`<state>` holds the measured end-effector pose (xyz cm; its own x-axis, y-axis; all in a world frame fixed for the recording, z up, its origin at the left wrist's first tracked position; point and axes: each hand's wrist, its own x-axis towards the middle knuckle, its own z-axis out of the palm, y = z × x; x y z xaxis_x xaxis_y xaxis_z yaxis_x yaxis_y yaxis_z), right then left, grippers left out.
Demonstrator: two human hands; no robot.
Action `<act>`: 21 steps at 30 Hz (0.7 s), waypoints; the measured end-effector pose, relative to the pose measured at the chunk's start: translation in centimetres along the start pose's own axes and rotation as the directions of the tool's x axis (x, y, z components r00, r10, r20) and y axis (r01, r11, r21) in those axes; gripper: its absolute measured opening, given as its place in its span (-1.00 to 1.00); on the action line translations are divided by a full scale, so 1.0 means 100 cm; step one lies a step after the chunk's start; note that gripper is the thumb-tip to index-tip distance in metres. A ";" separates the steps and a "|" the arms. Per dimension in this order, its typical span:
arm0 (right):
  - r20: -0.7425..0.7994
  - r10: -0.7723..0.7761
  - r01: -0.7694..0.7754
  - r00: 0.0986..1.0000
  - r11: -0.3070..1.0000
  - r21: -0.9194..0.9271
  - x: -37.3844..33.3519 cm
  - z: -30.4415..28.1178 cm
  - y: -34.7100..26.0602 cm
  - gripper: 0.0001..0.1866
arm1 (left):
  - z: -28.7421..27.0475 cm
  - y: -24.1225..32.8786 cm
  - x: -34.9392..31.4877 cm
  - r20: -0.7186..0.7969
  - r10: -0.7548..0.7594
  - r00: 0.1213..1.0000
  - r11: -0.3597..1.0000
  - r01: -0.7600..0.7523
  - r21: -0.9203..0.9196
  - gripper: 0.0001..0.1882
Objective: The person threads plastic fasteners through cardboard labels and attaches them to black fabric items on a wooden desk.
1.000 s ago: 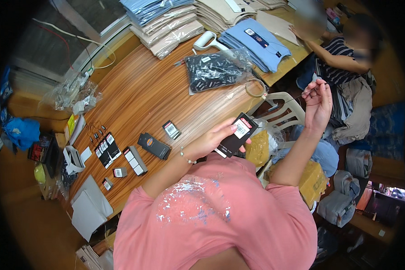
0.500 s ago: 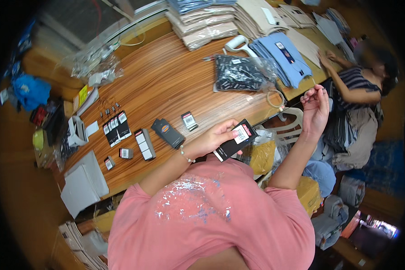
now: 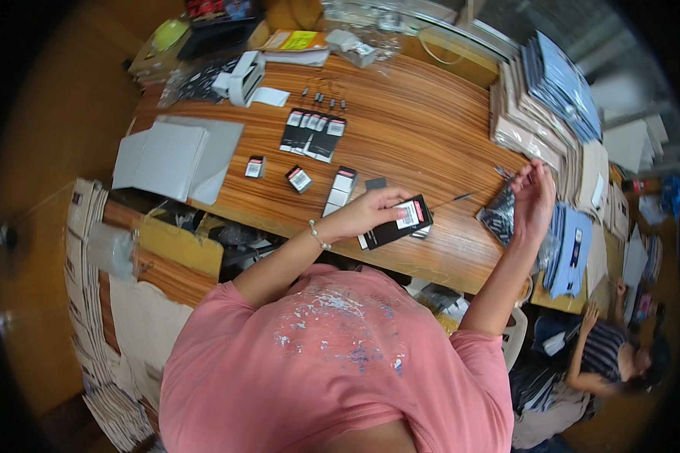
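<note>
My left hand (image 3: 366, 212) pinches a black hang tag (image 3: 389, 235) with a white barcode sticker, just above the table's near edge. A thin string with a dark piece (image 3: 462, 197) on it runs from the tag toward my right hand (image 3: 534, 202). That hand is raised, its fingertips pinched together, seemingly on the string's far end, which is too fine to see clearly. Beyond the left hand lie a block of white-stickered tags (image 3: 341, 189), two small label stacks (image 3: 255, 167) and a fanned row of black tags (image 3: 315, 142). Several dark string fasteners (image 3: 321, 99) lie behind that row.
A white device (image 3: 243, 78) and papers (image 3: 162, 158) occupy the table's left. At right are a plastic bag of black items (image 3: 497, 217), folded blue garments (image 3: 571, 245) and tall garment stacks (image 3: 533, 121). A co-worker (image 3: 612, 351) sits at lower right.
The view has turned, so the table and its contents appear shifted and rotated. The left hand still holds the tag; the right hand remains raised to the right with fingertips pinched.
</note>
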<state>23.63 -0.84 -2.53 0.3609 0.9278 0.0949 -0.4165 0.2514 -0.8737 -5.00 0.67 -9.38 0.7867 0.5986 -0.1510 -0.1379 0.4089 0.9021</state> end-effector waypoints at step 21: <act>0.142 0.322 -0.226 0.936 0.861 -0.456 0.212 0.121 0.212 -0.85 | -0.212 -0.027 0.075 -0.604 0.274 0.748 0.621 0.342 0.705 -0.74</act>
<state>12.34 27.48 -13.24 0.0851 0.9886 -0.1241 -0.0599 -0.1193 -0.9911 -11.53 18.67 -21.53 0.1870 0.9762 -0.1097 0.6073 -0.0271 0.7940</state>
